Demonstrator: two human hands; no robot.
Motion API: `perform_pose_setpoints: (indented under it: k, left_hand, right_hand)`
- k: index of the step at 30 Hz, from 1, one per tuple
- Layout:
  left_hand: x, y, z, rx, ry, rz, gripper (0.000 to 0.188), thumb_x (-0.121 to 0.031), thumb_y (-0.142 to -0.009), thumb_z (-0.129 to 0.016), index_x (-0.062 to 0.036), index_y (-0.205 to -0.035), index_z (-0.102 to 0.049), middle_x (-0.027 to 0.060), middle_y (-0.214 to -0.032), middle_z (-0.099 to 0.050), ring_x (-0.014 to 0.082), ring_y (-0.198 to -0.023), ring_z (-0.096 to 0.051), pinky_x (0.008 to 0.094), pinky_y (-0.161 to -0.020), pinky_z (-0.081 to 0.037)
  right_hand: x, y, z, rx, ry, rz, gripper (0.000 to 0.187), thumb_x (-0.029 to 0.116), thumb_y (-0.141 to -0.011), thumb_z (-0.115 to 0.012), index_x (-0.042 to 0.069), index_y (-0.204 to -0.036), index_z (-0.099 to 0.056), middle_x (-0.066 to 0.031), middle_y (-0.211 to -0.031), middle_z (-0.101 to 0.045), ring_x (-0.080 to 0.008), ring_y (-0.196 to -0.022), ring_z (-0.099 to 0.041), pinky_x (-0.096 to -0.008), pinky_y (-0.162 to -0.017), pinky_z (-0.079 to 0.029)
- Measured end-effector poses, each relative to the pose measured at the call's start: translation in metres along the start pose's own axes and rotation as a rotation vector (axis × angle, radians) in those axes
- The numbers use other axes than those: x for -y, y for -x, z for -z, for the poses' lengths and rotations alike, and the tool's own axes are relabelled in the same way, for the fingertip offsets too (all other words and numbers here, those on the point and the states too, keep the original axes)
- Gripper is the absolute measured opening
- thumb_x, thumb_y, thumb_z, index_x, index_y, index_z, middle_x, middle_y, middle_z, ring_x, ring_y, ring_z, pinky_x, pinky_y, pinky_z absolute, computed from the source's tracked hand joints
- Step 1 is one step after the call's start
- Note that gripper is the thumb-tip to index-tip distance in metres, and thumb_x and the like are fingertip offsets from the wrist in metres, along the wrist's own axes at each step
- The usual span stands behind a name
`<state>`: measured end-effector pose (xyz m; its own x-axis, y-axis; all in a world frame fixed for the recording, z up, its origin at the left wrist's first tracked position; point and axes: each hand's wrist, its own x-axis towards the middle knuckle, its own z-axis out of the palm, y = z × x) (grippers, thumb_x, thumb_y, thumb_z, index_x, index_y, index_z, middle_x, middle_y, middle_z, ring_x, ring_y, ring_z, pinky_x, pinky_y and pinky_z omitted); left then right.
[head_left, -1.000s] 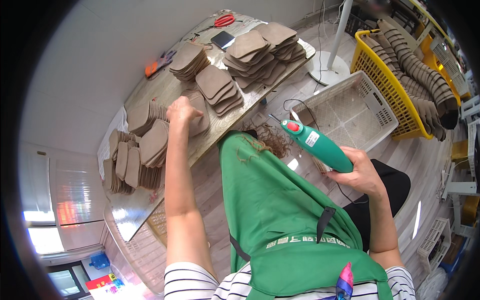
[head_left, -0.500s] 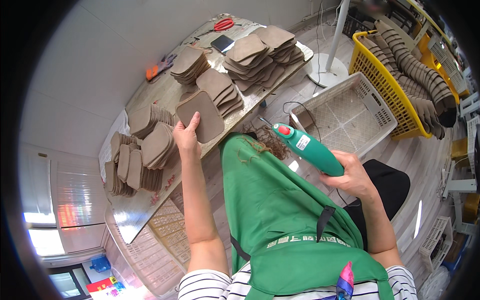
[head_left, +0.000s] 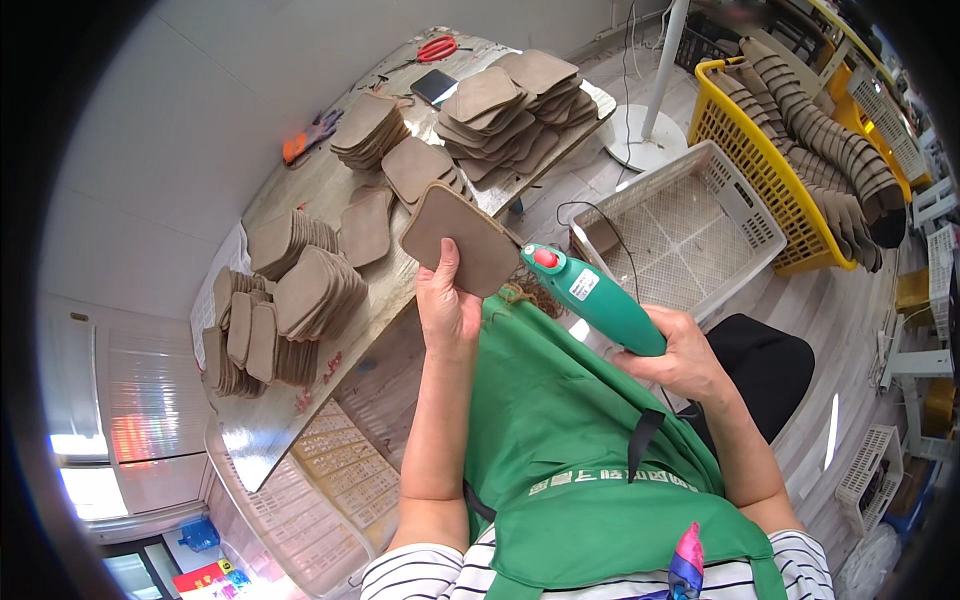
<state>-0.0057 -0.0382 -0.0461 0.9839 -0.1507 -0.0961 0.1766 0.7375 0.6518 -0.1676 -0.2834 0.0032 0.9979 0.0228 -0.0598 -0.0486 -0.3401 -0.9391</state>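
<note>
Between the thumb and fingers of my left hand (head_left: 448,300) is a flat brown rounded-square pad (head_left: 465,240), tilted up beyond the table's near edge. My right hand (head_left: 680,350) wraps round a green handheld power tool (head_left: 598,300) with a red button and a thin metal tip. That tip meets the pad's right edge; whether it touches cannot be made out. On the table, a single pad (head_left: 366,228) lies left of the held one, and a short stack of pads (head_left: 415,168) sits behind it.
More pad stacks (head_left: 318,290) cover the table (head_left: 300,410), along with red-handled scissors (head_left: 436,48), a phone (head_left: 433,86) and a glove (head_left: 310,138). At right stand a white crate (head_left: 690,240), a yellow basket (head_left: 780,170) of pads and a pole (head_left: 668,70). A cord (head_left: 625,235) hangs near the tool.
My left hand has brought the pad rightward, away from the table stacks, to the tool's tip. My right hand has shifted slightly left with the tool.
</note>
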Motion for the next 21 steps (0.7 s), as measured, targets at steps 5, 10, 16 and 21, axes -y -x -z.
perform_pose_setpoints:
  k: [5, 10, 16, 21]
  left_hand:
    - [0.016, 0.008, 0.004, 0.049, -0.042, 0.057, 0.036, -0.015, -0.098, -0.069, -0.0042, -0.130, -0.057, 0.0071, -0.127, -0.066, 0.0206, -0.116, -0.063, 0.0389, -0.102, -0.053]
    - [0.026, 0.016, 0.001, 0.075, -0.133, 0.066, 0.036, -0.013, -0.096, -0.072, -0.0042, -0.128, -0.060, 0.0077, -0.124, -0.068, 0.0192, -0.111, -0.066, 0.0361, -0.100, -0.053]
    - [0.028, 0.012, 0.015, 0.146, -0.391, -0.059, 0.032, -0.013, -0.097, -0.070, -0.0027, -0.126, -0.063, 0.0067, -0.122, -0.070, 0.0170, -0.110, -0.066, 0.0340, -0.097, -0.052]
    - [-0.008, 0.004, 0.012, 0.260, -0.681, -0.041, 0.029, -0.010, -0.095, -0.071, -0.0004, -0.121, -0.065, 0.0067, -0.112, -0.073, 0.0145, -0.100, -0.068, 0.0301, -0.090, -0.054]
  right_hand:
    - [0.001, -0.001, 0.003, -0.008, -0.036, -0.025, 0.029, 0.016, -0.074, -0.078, -0.001, -0.095, -0.067, -0.0102, -0.081, -0.059, -0.0199, -0.074, -0.058, -0.0336, -0.070, -0.047]
    - [0.008, -0.004, 0.006, -0.013, -0.112, -0.059, 0.029, 0.014, -0.075, -0.078, -0.001, -0.098, -0.068, -0.0080, -0.084, -0.062, -0.0179, -0.076, -0.058, -0.0325, -0.072, -0.048]
    - [0.013, -0.007, 0.013, -0.007, -0.163, -0.070, 0.028, 0.013, -0.076, -0.078, -0.002, -0.097, -0.067, -0.0062, -0.084, -0.061, -0.0155, -0.076, -0.057, -0.0311, -0.071, -0.047]
    - [0.009, -0.005, 0.029, 0.019, -0.059, 0.004, 0.028, 0.012, -0.074, -0.078, -0.002, -0.094, -0.066, -0.0070, -0.082, -0.061, -0.0160, -0.074, -0.057, -0.0313, -0.070, -0.047]
